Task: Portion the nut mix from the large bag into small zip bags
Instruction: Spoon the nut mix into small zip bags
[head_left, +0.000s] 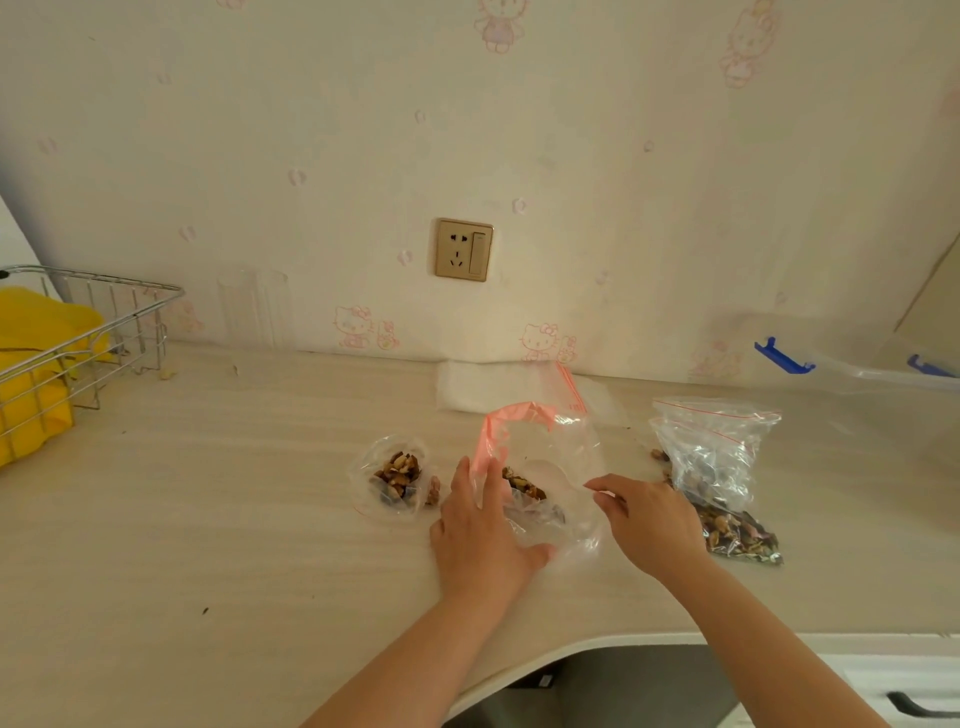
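Note:
A small clear zip bag (563, 457) with a pink zip strip stands open on the counter, a few nuts at its bottom. My left hand (480, 525) grips its left side, fingers on the rim and thumb under the base. My right hand (649, 519) pinches its right edge. The large bag (714, 457) of nut mix lies to the right, its mouth toward the wall and nuts bunched at its near end. A filled small bag (395, 475) lies to the left with a loose nut piece beside it.
A stack of empty zip bags (514, 387) lies by the wall behind. A wire basket (93, 332) holding something yellow stands at far left. A clear box with blue clips (831, 364) sits at far right. The counter edge curves in near my arms.

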